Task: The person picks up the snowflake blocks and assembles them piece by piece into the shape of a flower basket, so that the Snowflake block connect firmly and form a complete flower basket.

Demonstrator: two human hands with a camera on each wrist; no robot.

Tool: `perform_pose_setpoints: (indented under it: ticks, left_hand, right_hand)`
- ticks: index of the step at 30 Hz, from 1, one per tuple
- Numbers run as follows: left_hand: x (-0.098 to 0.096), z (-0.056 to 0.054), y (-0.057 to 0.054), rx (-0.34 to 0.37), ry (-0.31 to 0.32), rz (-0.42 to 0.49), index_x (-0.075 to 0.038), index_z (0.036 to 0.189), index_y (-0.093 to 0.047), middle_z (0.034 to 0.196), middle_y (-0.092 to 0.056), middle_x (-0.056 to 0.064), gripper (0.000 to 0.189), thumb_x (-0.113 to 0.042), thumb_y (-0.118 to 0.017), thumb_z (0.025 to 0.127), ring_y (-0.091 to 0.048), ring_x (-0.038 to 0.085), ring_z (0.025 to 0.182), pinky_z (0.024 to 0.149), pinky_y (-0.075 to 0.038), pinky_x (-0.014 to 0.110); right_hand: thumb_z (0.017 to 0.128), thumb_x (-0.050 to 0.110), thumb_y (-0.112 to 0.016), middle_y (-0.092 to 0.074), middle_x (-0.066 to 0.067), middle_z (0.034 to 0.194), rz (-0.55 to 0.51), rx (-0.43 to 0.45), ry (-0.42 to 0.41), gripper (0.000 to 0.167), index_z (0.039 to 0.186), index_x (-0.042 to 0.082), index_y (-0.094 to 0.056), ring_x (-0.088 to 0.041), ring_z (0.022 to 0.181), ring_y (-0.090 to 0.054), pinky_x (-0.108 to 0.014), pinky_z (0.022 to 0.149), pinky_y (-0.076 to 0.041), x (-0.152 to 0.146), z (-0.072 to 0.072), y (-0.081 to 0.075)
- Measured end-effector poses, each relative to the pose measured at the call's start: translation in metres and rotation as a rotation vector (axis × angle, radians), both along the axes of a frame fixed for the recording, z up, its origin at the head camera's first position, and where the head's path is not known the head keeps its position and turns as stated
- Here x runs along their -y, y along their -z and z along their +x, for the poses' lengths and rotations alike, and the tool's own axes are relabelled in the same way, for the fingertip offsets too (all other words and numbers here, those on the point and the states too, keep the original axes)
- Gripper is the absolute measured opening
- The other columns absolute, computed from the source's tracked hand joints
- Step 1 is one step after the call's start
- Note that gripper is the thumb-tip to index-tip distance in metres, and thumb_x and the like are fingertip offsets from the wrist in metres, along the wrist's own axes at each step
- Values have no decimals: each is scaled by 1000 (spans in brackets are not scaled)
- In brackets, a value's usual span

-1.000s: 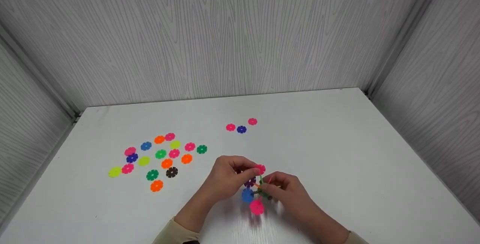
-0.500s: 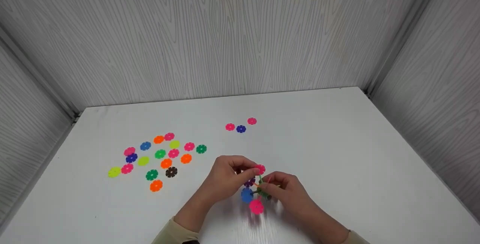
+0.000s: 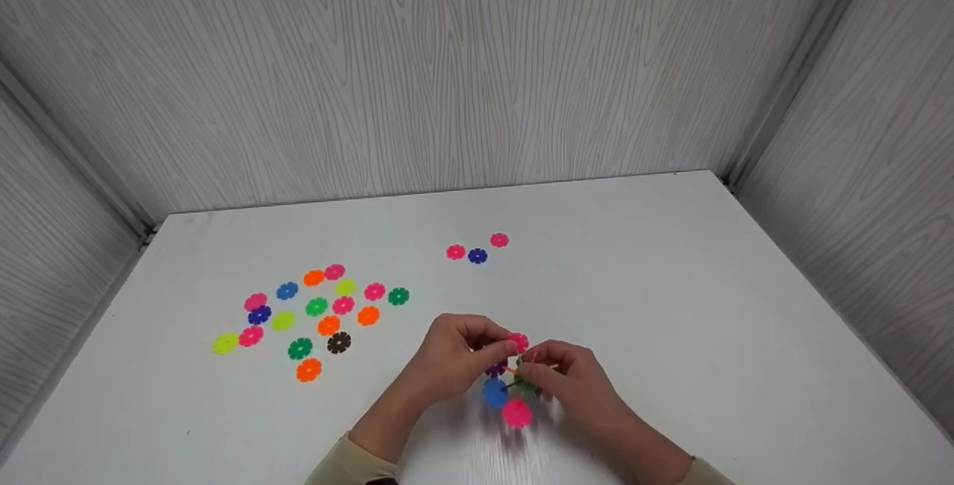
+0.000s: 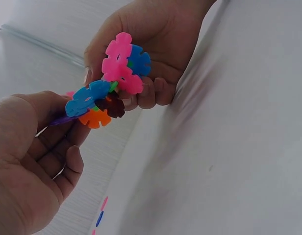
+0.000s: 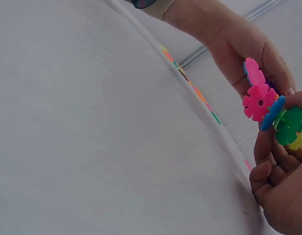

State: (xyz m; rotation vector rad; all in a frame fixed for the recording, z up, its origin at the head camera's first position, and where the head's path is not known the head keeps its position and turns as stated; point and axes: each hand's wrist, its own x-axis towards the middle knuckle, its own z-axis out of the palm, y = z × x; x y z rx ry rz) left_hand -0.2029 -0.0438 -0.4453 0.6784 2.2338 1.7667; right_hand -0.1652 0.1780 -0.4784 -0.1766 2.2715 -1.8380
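Both hands hold a cluster of interlocking snowflake discs close over the front of the table. My left hand (image 3: 451,362) pinches its left side between thumb and fingers, by a pink disc (image 3: 519,341) and a purple disc (image 3: 496,367). On the other side my right hand (image 3: 570,381) grips the cluster, its fingers partly hiding a green disc (image 5: 289,126). A blue disc (image 3: 493,394) and a larger-looking pink disc (image 3: 516,414) stick out toward the front. In the left wrist view, an orange disc (image 4: 95,119) and a dark brown disc (image 4: 112,105) show between the hands.
Loose discs in several colours lie flat at the left, among them an orange disc (image 3: 308,370) and a brown disc (image 3: 339,343). Farther back are two pink discs and a dark blue disc (image 3: 478,255). Grey wood-grain panels (image 3: 417,75) enclose the white table (image 3: 671,284).
My left hand has dipped slightly, and the cluster has turned a little, its front pink disc shifting slightly right and toward the front. The right hand stays almost still, and the loose discs keep their arrangement.
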Motion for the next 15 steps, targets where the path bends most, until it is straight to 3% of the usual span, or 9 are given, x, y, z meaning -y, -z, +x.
perform_pose_setpoints:
  ticks: [7,10,15]
  left_hand:
    - [-1,0,2,18,-36,62,-21,105,-84,97,-79,0,9,-26,-79,98,-72,25,85,76,-62,31]
    - [0,-1,3,19,-96,89,-20,105,-83,98,-78,0,9,-24,-80,98,-73,25,87,78,-63,33]
    - [2,-3,5,26,-177,107,-18,106,-82,99,-78,1,10,-23,-81,97,-75,25,88,80,-63,35]
  right_hand:
    - [101,32,-72,-72,-8,98,-18,-10,-14,29,111,4,-74,-22,82,-63,-26,72,-55,-1,-3,-3]
    - [102,31,-72,-73,-8,110,-56,0,-17,35,124,4,-71,-22,94,-67,-25,82,-57,-2,-3,-3]
    - [103,27,-71,-72,-10,119,-125,2,-11,39,132,1,-66,-21,101,-68,-24,80,-56,-2,-3,-2]
